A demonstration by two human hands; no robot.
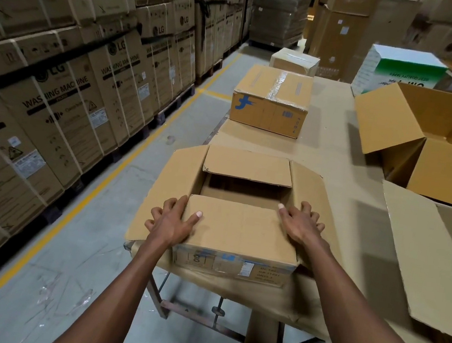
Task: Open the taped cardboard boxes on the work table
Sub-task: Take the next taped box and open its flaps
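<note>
Gripping the near flap (235, 226) of the open box (230, 266) at its two side edges with left hand (173, 223) and right hand (300, 226), fingers (157, 214) curling at the edges, thumbs pressing on top. Sitting at the near end of the counter (329, 155). Judging by the plain corrugated board: light, stiff yet creasing easily, matte, not slippery. Waiting farther along: taped box (266, 110), glossy clear tape (278, 83) running over its seam.

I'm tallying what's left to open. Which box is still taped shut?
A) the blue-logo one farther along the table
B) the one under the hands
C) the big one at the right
A: clear tape runs across the closed top of the blue-logo box, while the near box and the big right-hand box have their flaps open.
</note>
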